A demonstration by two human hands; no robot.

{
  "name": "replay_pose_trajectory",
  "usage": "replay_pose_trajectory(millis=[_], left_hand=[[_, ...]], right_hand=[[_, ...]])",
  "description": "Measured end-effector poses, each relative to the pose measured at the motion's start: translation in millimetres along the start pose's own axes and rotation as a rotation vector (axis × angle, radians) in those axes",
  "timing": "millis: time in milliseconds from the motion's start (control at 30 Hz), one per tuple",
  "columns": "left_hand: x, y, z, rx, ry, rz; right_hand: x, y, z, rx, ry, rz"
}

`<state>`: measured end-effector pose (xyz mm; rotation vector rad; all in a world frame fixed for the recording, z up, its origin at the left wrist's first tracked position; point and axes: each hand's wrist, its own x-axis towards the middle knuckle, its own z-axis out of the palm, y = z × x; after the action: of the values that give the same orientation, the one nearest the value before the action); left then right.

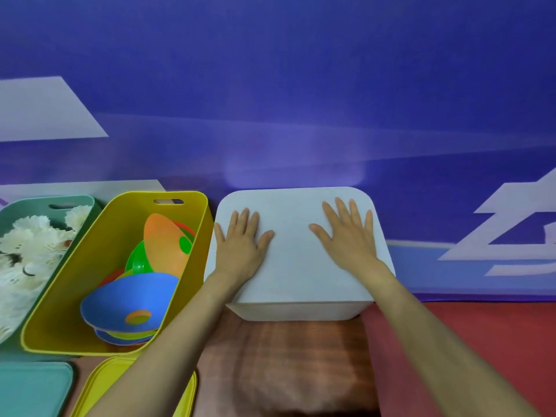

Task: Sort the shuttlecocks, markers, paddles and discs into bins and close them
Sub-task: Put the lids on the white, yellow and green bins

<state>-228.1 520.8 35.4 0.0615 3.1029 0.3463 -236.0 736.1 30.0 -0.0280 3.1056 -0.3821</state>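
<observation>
Both hands flat, fingers straight, left hand (pixel 240 245) and right hand (pixel 349 239) pressing white lid (pixel 294 266) onto its bin at bench (pixel 285 356) back; uneven pressure could leave a corner unseated; yellow bin (pixel 99 266) of discs (pixel 129 308) lidless

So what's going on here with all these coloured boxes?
A person presses the left hand and right hand flat on the white lid of a bin, seemingly closing it. Beside it, the yellow bin holds coloured discs and the teal bin holds shuttlecocks. Both are open, with the yellow lid and teal lid lying on the table in front of them.
</observation>
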Motion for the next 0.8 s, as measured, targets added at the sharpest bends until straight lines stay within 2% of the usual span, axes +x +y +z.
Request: replay_pose_trajectory(millis=[167, 300, 433, 600, 667, 800], left_hand=[[10, 4, 16, 0.166, -0.026, -0.04], [9, 5, 14, 0.175, -0.02, -0.024], [-4, 6, 7, 0.034, 0.064, 0.018], [-54, -11, -11, -0.216, 0.023, 0.101], [-78, -29, -28, -0.326, 0.072, 0.083], [-126, -72, -61, -0.362, 0.33, -0.016]], right_hand=[[3, 2, 6, -0.08, -0.034, 0.009], [2, 1, 8, -0.083, -0.029, 0.009], [-2, -4, 3, -0.018, 0.015, -0.012], [-31, -39, 4, 0.146, -0.024, -0.147], [-43, -63, 1, 0.254, -0.033, -0.247], [-73, -124, -5, 0.463, 0.022, -0.465]])
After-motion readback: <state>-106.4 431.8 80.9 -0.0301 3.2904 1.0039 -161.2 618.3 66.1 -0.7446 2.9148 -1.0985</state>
